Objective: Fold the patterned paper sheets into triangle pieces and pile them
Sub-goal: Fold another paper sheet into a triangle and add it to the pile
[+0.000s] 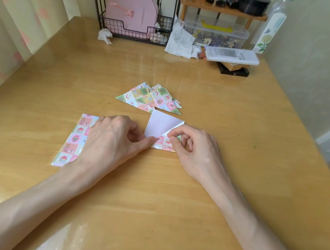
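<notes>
The desk (170, 200) is stretching wide on the near side, its edges well away from the work. The left hand (115, 136) is lying over the flat patterned sheets (74, 139), its curled fingers (148, 142) pinching the left edge of the half-folded sheet (161, 126). The right hand (190, 150) is pinching that sheet's turned-over flap. The triangle pile (150, 99) is sitting just beyond the sheet.
</notes>
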